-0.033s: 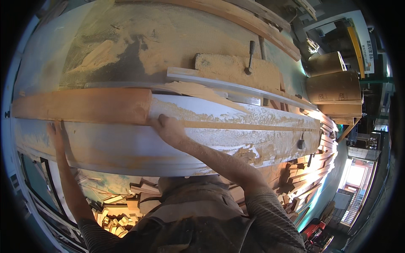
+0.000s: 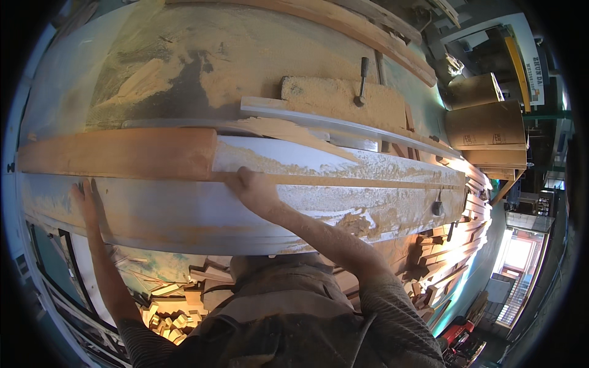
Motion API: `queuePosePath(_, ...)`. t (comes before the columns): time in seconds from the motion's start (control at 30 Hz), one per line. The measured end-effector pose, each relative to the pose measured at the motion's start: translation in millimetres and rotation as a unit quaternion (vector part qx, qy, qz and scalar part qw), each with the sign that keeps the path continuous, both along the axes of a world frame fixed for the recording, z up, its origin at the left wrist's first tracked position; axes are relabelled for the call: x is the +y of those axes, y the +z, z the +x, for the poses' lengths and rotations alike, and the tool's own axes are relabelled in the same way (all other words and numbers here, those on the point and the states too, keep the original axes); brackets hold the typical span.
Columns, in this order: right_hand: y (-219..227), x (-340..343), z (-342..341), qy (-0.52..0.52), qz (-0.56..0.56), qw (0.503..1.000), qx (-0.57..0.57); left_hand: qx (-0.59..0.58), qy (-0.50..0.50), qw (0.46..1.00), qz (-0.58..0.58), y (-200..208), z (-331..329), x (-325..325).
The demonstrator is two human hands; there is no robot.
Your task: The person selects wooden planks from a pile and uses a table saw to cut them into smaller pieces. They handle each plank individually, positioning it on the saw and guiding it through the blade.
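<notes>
A wide reddish-brown wooden board lies lengthwise on the pale machine table, at its left. My left hand is at the board's near edge, with its fingers stretched out and apart, gripping nothing. Just right of the board's squared end, my right hand is a loose fist with curled fingers, close over the table's long slot. I see nothing held in it. A small gap shows between that fist and the board's end.
Behind the board runs a metal fence, with a sawdust-covered block and a black-handled lever beyond. Long planks lie at the far edge. Cardboard boxes stand at the far right. Wood offcuts are heaped below the near edge.
The board has shifted slightly left. My right hand has moved a little to the right, away from the board's end. My left hand has moved slightly, fingers still extended.
</notes>
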State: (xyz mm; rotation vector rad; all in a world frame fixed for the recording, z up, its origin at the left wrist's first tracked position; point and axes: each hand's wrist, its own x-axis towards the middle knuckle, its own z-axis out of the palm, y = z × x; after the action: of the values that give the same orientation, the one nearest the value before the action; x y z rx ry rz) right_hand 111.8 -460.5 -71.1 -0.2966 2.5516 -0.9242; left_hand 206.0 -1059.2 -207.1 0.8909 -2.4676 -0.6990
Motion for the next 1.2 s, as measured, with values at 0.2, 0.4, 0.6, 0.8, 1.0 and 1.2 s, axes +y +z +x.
queuePosePath(0.2, -7.6, 176.1, -19.4, -0.136, 0.150, 0.933, 0.298, -0.004, 0.009, 1.000, 0.023, 18.3, 117.1, 204.2)
queuePosePath(0.4, -42.0, 276.3, -58.7, -0.062, 0.245, 0.923, 0.292, -0.133, 0.149, 0.968, 0.151, 27.5, 232.2, 381.3)
queuePosePath(0.6, -9.4, 390.1, -65.4, -0.041, 0.210, 0.917, 0.338, -0.117, 0.152, 0.979, 0.071, -9.8, 343.0, 485.4)
queuePosePath(0.8, 39.4, 530.7, 17.8, -0.112, 0.246, 0.909, 0.319, -0.152, 0.171, 0.963, 0.139, 10.4, 355.9, 530.2)
queuePosePath(1.0, 13.9, 546.4, 136.9, -0.378, 0.115, 0.895, 0.209, -0.148, 0.147, 0.974, 0.084, 0.9, 351.6, 446.7)
queuePosePath(1.2, -10.3, 460.1, 196.3, -0.538, -0.182, 0.812, 0.131, -0.128, 0.062, 0.990, 0.005, 66.5, 252.0, 291.9)
